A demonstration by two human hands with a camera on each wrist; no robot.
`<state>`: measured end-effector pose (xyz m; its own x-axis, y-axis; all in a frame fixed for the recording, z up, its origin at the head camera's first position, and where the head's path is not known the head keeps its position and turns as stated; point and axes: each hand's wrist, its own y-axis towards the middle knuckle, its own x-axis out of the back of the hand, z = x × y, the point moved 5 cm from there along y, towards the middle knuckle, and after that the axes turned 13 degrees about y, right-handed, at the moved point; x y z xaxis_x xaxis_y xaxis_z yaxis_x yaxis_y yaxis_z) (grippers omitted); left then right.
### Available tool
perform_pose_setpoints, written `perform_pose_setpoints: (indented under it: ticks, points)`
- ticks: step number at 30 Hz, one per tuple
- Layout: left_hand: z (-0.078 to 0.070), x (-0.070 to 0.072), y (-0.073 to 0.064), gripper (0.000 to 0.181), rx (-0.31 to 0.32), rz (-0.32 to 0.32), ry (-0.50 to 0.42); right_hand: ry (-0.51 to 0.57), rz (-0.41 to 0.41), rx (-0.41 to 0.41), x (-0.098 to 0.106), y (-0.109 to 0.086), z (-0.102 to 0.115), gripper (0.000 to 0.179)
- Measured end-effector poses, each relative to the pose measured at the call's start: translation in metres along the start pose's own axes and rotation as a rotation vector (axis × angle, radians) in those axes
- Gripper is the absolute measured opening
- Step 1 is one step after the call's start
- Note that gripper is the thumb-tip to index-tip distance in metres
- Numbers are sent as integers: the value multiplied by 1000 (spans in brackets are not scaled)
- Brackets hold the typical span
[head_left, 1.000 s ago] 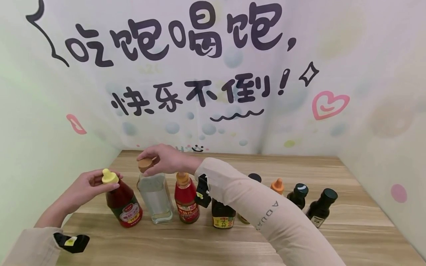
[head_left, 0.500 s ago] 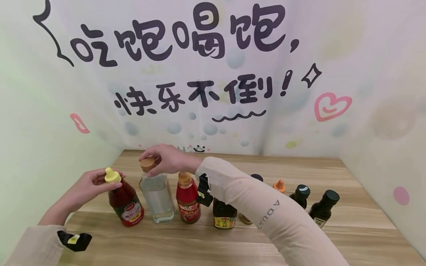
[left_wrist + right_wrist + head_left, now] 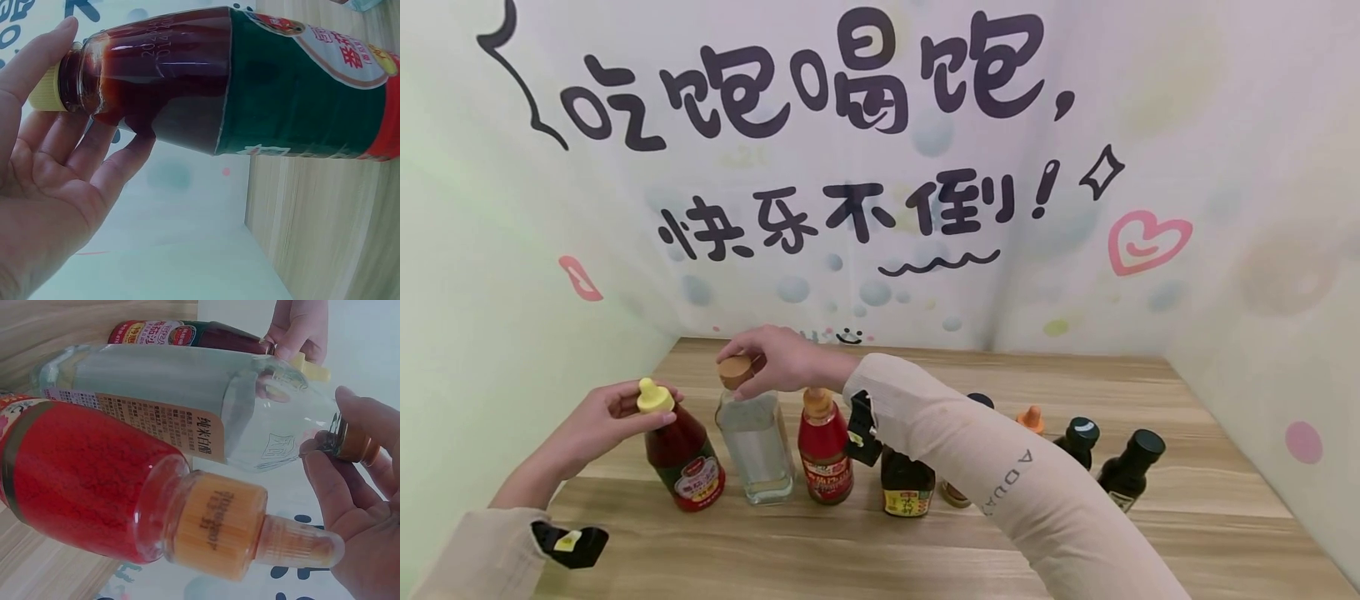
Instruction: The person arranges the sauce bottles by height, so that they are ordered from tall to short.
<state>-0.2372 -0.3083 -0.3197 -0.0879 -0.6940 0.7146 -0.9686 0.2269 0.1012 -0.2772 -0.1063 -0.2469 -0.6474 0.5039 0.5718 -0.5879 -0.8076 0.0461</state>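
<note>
The dark-red bottle (image 3: 679,450) is pinched at its neck by thumb and fingers of the left hand (image 3: 591,427), the clear bottle's (image 3: 758,454) brown cap (image 3: 734,372) likewise by the right hand (image 3: 778,358).

Beige sleeves (image 3: 992,458), black wrist cameras (image 3: 586,547)

Over the upper half of the head view, I can read 吃饱喝饱,快乐不倒! in big dark characters on the white backdrop (image 3: 865,287). Mid-frame in the right wrist view, the brown label (image 3: 156,428) on the clear bottle (image 3: 181,375) says 纯米白醋, while small letters resembling ADUA mark the right sleeve (image 3: 981,458), lower right in the head view; a blurred code tops the dark-red bottle (image 3: 181,75) in the left wrist view.
</note>
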Motion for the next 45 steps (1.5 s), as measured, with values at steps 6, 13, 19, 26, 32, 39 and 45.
perform_pose_setpoints:
  ticks: [6, 13, 19, 26, 32, 39, 45]
  points:
    - [1, 0, -1, 40, 4, -7, -9, 32, -19, -16, -2, -1, -1, 47]
    - [4, -2, -4, 42, 18, -12, -3, -33, -28, 22, -5, 0, -2, 45]
    - [4, -2, -4, 45, 31, -15, 23, -68, -10, 49, -4, 0, -1, 44]
    - [0, -2, -2, 45, 17, -27, 29, -89, 13, 41, 0, 2, 2, 40]
    - [-1, 0, 0, 44, 16, -32, 29, -120, 29, 75, 2, 3, 3, 39]
    - [-4, -1, 0, 42, 1, -25, 27, -175, 39, 93, 6, 3, 4, 37]
    - [-3, 1, -2, 41, 2, -27, 24, -152, 29, 158, 14, 4, 13, 27]
